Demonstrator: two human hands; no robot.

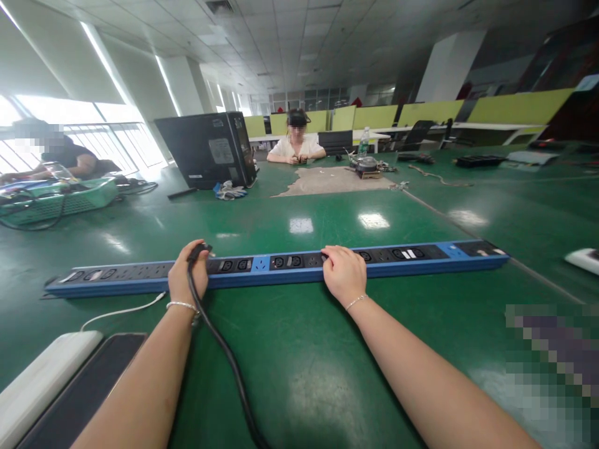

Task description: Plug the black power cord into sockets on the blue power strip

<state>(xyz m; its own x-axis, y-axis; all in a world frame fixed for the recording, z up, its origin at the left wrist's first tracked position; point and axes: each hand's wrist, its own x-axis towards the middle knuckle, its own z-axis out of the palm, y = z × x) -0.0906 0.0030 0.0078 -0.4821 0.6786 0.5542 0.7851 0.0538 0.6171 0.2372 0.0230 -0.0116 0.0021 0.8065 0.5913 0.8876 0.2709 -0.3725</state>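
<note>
The strip [304, 275] lies lengthwise across the desk [281, 349], with its sockets facing up. The left hand [187, 277] has its fingers closed around a black plug [198, 251], just above the left part of the strip, and the pins seem to point toward the right. From this plug the thick cable [227, 352] runs down between the forearms. The right hand [345, 271] is on the middle part of the strip, with fingers bent over its top; whether they clench a small dark piece there or only press, I cannot tell.

Some things could go wrong, in my judgement. The cable looks heavy, so its weight could turn the plug in the fingers and bring the pins in crooked. The sockets are of more than one shape, so a wrong choice could make the pins jam or bend under force. If the right hand presses weakly, the long strip could slide or swing on the smooth desk. The white cord [124, 315] ends near the left wrist, and the forearm could catch it and pull it. The black case [201, 153] stands farther away, beyond the strip.
</note>
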